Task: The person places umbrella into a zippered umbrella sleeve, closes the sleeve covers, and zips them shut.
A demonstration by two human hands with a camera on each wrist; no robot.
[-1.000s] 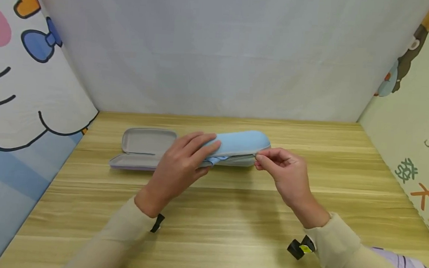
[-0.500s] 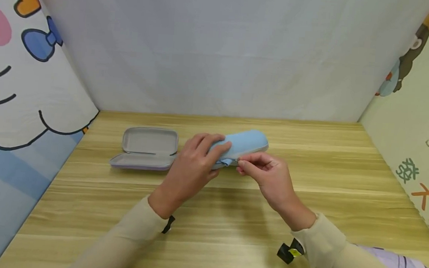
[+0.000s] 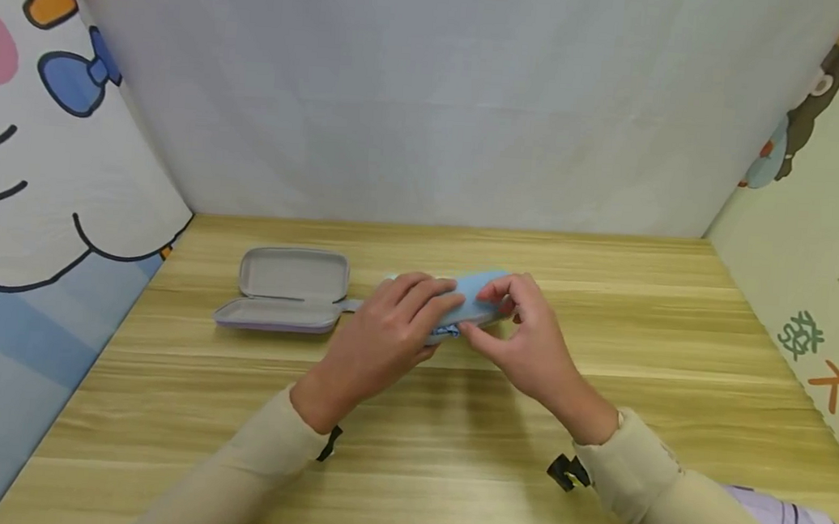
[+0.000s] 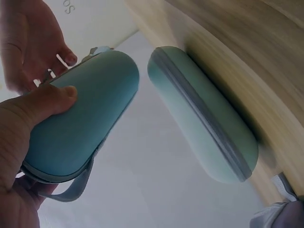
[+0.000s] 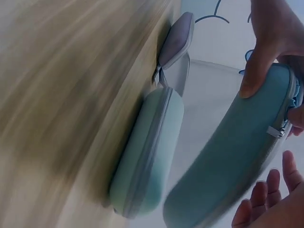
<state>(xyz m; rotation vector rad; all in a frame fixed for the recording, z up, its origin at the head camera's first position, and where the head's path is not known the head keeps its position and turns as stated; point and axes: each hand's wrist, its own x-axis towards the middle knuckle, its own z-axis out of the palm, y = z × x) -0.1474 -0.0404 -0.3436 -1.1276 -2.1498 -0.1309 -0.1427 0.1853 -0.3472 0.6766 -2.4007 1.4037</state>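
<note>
The left grip (image 3: 385, 333) is clasping a light-blue, rounded, smooth-shelled zip case (image 4: 90, 123); the right grip (image 3: 527, 342), fingers loose, is lying at its zipped edge. Presumably light and semi-rigid, the case is favouring a hold across its sides, hanging above the wood-grain surface (image 3: 441, 475).

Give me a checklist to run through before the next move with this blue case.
1. Blue case steadied: ok, the left hand grips it.
2. Blue cloth tucked inside: not ok, it shows at the seam.
3. Seam fully closed: not ok, it gapes where the cloth shows.
4. Right hand on the zipper pull: not ok, the pull is free and the thumb is by the cloth.
5. Pale green case out of the way: ok, it sits apart.
6. Everything packed inside: cannot tell, the interior is hidden.
</note>
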